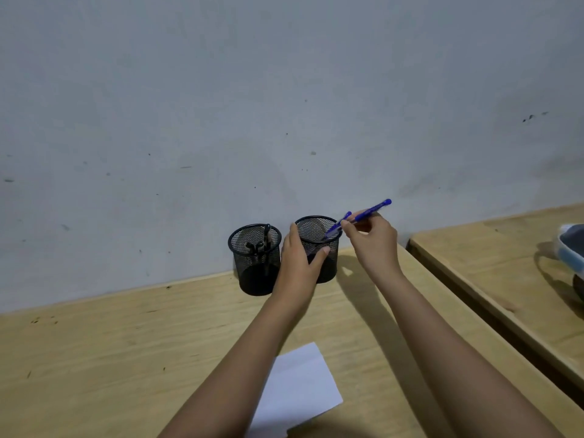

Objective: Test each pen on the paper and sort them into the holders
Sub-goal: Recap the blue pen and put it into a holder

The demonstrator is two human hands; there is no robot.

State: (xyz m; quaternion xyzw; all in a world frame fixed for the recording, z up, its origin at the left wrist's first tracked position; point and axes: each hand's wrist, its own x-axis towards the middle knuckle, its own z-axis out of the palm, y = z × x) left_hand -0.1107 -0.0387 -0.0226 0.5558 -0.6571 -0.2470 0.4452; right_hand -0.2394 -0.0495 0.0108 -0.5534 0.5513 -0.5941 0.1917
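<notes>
We saw a pale wooden table point(94, 358). At its far edge stood two black mesh cups side by side, the left holder point(252, 276) and the right holder point(330, 268). A white sheet of paper point(297, 384) lay nearer us. A second table point(474, 263) stood just beside it on the right.

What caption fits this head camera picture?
Left hand grips the right mesh holder; right hand holds a blue pen over it.
</notes>
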